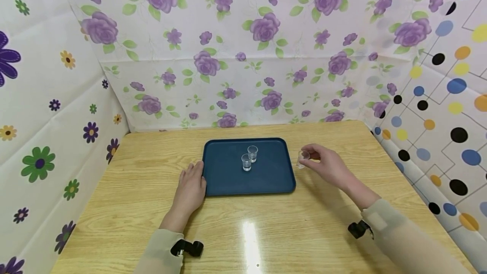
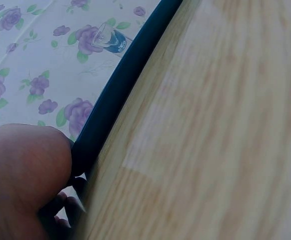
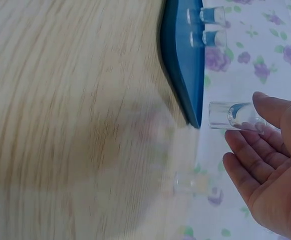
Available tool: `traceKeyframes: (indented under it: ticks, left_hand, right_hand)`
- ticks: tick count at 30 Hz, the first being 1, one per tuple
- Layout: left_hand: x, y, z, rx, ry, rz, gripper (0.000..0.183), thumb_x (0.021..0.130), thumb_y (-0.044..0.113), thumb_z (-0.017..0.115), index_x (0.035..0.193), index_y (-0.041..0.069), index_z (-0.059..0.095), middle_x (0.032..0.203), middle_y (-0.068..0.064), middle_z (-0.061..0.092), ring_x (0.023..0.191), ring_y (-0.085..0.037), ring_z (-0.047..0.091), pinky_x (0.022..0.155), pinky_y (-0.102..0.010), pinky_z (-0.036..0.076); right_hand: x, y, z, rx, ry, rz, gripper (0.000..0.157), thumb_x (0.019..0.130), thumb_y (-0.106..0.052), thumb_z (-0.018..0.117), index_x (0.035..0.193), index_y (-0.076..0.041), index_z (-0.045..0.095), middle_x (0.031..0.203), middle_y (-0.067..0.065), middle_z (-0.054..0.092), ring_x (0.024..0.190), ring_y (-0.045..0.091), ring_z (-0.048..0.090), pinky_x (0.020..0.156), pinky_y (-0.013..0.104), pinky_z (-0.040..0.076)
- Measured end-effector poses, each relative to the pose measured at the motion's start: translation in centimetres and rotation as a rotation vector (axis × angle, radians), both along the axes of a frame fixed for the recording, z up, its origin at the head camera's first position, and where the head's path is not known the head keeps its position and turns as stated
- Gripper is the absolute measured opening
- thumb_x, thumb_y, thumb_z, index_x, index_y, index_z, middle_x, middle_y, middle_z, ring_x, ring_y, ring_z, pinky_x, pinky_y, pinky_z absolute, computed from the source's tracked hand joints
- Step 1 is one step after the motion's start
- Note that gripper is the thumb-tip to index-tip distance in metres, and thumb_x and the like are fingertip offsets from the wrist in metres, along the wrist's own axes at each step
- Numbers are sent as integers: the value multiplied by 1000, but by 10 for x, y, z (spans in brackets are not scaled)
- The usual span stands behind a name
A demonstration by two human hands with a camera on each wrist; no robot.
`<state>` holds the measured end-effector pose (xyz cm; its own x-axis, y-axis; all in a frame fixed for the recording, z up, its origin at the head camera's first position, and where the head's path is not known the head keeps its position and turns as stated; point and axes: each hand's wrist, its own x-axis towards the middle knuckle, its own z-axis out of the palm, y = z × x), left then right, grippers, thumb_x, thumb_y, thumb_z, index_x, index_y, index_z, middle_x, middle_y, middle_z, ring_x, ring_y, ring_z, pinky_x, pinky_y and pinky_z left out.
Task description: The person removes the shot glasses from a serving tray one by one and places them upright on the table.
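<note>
A dark blue tray [image 1: 224, 183] lies on the wooden table, and two small clear shot glasses stand upright on it. One shot glass [image 1: 246, 163] is nearer the front; the other shot glass [image 1: 253, 154] stands just behind it to the right. My left hand [image 1: 191, 187] holds the tray's left edge, its thumb [image 2: 40, 160] against the rim. Right of the tray, my right hand [image 1: 326, 164] pinches a third clear shot glass [image 3: 235, 116] between thumb and fingers. That glass is upright, a little above the table, beside the tray's right rim.
The light wooden table [image 1: 152, 151] extends around the tray on all sides. A floral cloth [image 1: 236, 45] hangs behind the table, with patterned cloths at left and right. A black wrist camera [image 1: 186, 248] is strapped to the left sleeve, and another black camera [image 1: 359, 228] to the right.
</note>
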<state>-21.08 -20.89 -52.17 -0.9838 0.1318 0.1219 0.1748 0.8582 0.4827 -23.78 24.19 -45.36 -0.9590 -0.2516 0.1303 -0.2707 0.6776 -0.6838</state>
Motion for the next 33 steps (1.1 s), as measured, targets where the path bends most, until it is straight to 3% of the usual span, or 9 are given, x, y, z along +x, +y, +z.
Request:
traceKeyframes:
  ticks: [21,33]
  left_hand:
    - [0,0,-1,-7,7,-4,56,115,6,50,168,-8,37,172,-27,39,164,-49,25,133,-66,13]
    - [0,0,-1,-9,17,-3,55,115,6,50,167,-8,38,172,-28,39,163,-49,26,133,-66,13]
  right_hand:
    - [0,53,4,61,6,-82,51,110,-33,72,149,-1,63,129,16,72,120,37,72,98,59,60]
    - [-13,72,1,49,-12,-111,52,111,-36,71,147,1,63,129,17,72,118,36,71,97,56,60]
